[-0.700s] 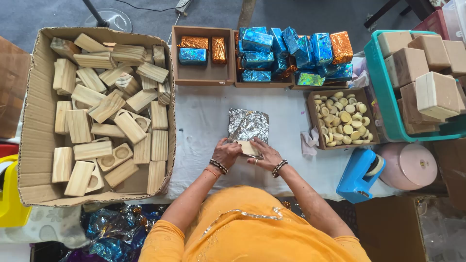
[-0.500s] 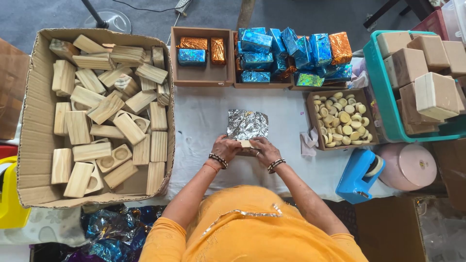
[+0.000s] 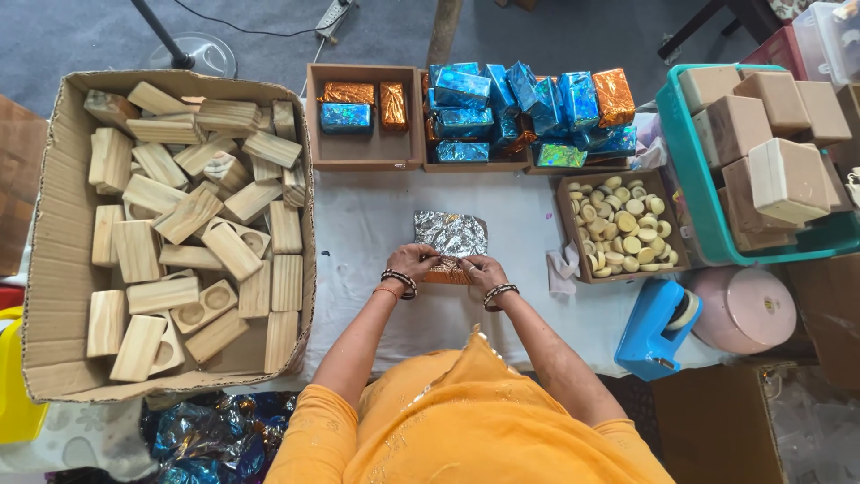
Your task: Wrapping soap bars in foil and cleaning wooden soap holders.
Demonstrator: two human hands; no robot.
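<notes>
A white-covered desk (image 3: 376, 224) is lying below me, a carton of wooden blocks (image 3: 170, 233) at its left. My left hand (image 3: 414, 263) and right hand (image 3: 479, 269) are both pinching closed on a silver foil sheet (image 3: 451, 235), folding it over a small block (image 3: 445, 273); next, I judge, pressing the fold flat

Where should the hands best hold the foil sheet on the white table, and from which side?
Probably by its near edge, coming from the person's side. The foil sheet lies flat with its far part spread away, and the near edge is folded over a small block. The left hand and the right hand already pinch there, side by side. The far corners look loose and crinkled.
</notes>
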